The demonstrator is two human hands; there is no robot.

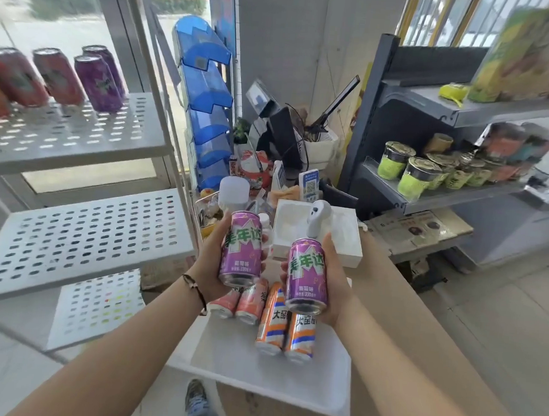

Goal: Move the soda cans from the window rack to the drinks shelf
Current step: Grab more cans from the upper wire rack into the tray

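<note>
Nearest, two forearms reaching forward, each hand wrapped round a purple can: left hand (210, 261) gripping the left purple can (241, 249), right hand (332, 285) gripping the right purple can (307, 275), both cans upright with long axis near vertical, tops tipped slightly away. Directly beneath the grip, a white tray (256, 374) on the tabletop (418, 361), carrying two pink cans (240, 302) and two orange cans (286, 327) lying on their sides, ends toward the camera. Farther left, the window rack (88, 132) with perforated white shelves, more cans (82, 77) standing on its top level, blurred and partly cut off at the frame edge. Farther right, a grey shelf (444, 195) holding green-labelled jars (419, 178), probably the drinks shelf, lying right of and beyond both cans, so closer to the right hand. Free space on that shelf hard to judge, its far end blurred; fingers behind the cans hidden.
</note>
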